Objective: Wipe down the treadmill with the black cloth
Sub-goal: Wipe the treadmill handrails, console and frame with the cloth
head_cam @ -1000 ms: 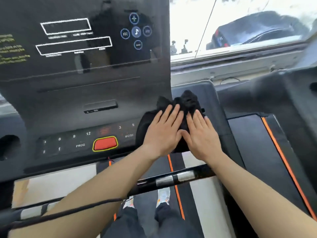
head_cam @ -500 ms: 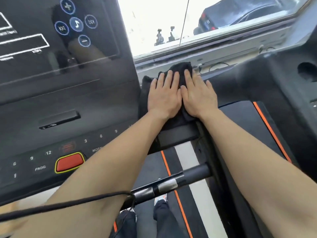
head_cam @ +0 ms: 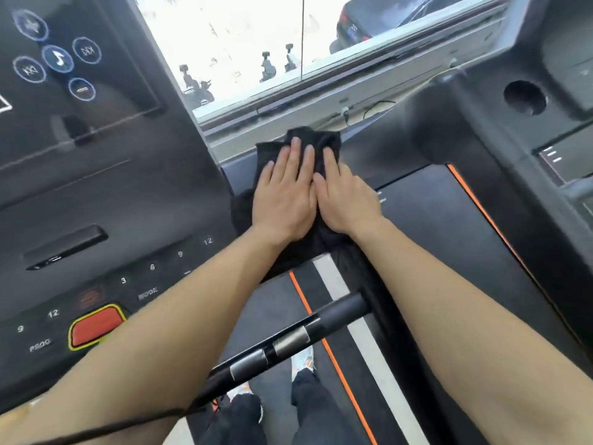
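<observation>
Nearest, both forearms reach over the handlebar (head_cam: pixel 288 335), which crosses in front of the console (head_cam: pixel 106 200), so the person can lean weight forward. Just past the bar, to the right of the console, the left hand (head_cam: pixel 284 194) and right hand (head_cam: pixel 345 195) lie flat and side by side, fingers spread and touching, pressing the black cloth (head_cam: pixel 316 139) onto the treadmill's side arm; the flat palms likely keep the cloth from bunching

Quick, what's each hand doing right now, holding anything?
Left hand: open, flat, palm pressing the black cloth onto the treadmill arm.
Right hand: open, flat, pressing the same cloth beside the left; grips nothing.
</observation>
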Motion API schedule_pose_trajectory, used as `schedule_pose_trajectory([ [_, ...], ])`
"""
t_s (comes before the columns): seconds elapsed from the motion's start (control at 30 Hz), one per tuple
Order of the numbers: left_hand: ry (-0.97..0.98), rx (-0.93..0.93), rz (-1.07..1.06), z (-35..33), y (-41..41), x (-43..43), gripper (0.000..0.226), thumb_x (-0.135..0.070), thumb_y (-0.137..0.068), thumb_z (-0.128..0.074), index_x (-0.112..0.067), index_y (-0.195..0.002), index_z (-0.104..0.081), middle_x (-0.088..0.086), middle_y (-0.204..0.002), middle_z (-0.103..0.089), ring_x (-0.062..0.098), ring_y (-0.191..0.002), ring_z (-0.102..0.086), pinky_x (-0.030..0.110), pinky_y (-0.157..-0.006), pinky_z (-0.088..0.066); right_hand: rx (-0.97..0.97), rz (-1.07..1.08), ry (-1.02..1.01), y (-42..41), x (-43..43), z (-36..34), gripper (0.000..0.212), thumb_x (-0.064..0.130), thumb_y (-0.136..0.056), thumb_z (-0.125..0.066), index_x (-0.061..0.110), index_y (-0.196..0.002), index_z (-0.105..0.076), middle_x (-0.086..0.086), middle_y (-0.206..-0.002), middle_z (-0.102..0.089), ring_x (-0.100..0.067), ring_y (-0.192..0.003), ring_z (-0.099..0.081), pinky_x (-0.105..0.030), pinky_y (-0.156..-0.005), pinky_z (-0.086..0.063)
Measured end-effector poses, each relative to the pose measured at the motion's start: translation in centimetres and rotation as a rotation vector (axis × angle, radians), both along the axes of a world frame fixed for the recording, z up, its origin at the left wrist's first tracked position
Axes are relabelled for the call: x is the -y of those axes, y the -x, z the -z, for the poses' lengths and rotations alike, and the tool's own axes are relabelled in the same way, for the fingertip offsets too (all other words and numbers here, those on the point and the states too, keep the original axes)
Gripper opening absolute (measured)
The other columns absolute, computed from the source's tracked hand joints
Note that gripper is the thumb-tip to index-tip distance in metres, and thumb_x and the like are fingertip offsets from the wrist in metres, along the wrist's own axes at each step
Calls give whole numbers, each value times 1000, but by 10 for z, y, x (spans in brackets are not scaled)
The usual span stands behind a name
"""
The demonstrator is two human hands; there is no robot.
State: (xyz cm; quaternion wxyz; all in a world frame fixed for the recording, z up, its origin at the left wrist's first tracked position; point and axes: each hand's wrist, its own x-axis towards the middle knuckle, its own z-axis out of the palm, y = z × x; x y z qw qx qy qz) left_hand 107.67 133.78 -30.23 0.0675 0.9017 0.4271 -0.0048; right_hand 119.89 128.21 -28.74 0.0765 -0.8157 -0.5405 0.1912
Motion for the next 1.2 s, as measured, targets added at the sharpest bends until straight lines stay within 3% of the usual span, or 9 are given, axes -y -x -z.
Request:
schedule_pose_trajectory([
  [0.13, 15, 25, -30, -4, -23, -58, 60, -48, -103, -11, -24, -156, -27, 7, -160, -33, 29, -145, -34, 45, -116, -29, -265, 73, 26, -16, -58, 3, 48, 36, -107, -14, 16, -147, -32, -11, -150, -42, -42, -125, -51, -47, -91, -37],
  [0.3, 96, -1, -93, -18, -39, -80, 51, -51, -102, -24, -24, -141, -44, 12, -135, -57, 35, -118, -57, 46, -91, -45, -410, 134, 19, -17, -53, -4, 47, 30, -107, -13, 9, -140, -39, -20, -147, -44, -42, -131, -45, -48, -104, -35],
  [0.37, 18, -24, -77, -16, -31, -60, 57, -52, -100, -23, -21, -146, -39, 15, -141, -52, 36, -125, -51, 47, -99, -42, -369, 143, -4, -10, -28, -5, 44, 33, -108, -18, 11, -139, -40, -23, -139, -50, -45, -123, -50, -49, -96, -38],
  [0.53, 23, -18, -30, -1, 1, -11, 68, -53, -103, -21, -21, -160, -4, 12, -168, 0, 32, -154, 2, 45, -125, -4, 93, 140, -44, 18, 30, 5, 63, 46, -104, -29, 14, -157, -20, -19, -128, -60, -40, -114, -58, -47, -94, -43],
  [0.63, -10, -7, -88, 0, -8, -34, 67, -52, -102, -21, -19, -160, -15, 16, -164, -22, 34, -151, -19, 45, -122, -17, 19, 157, -46, 10, 2, 3, 59, 49, -104, -24, 19, -155, -22, -20, -126, -61, -42, -111, -59, -50, -94, -42],
  [0.77, 77, -28, -180, -14, -28, -91, 47, -43, -105, -23, -18, -131, -52, 12, -130, -63, 36, -114, -59, 43, -86, -43, -305, 211, -29, -10, -75, 4, 52, 49, -103, -15, 18, -136, -41, -19, -131, -59, -42, -119, -55, -49, -88, -37],
  [0.97, 118, -242, -333, -34, -5, -92, 32, -18, -102, -38, -11, -127, -57, 15, -124, -64, 39, -111, -61, 42, -77, -44, -16, -203, 155, 3, -157, -9, 47, 37, -97, -30, 18, -123, -64, -9, -133, -62, -34, -119, -57, -44, -91, -44],
  [1.07, 50, -183, -348, -25, -1, -85, 38, -23, -105, -29, -6, -120, -60, 15, -120, -65, 39, -109, -61, 42, -83, -45, 148, -350, 23, 6, -142, -9, 46, 40, -101, -28, 20, -115, -68, -8, -123, -66, -34, -111, -60, -42, -81, -43],
  [1.2, 37, -56, -308, -10, -13, -94, 45, -38, -104, -20, -16, -113, -58, 11, -115, -67, 36, -102, -63, 42, -77, -43, 200, -142, -175, -2, -87, 8, 45, 39, -103, -28, 16, -133, -52, -12, -126, -61, -36, -104, -61, -45, -88, -43],
])
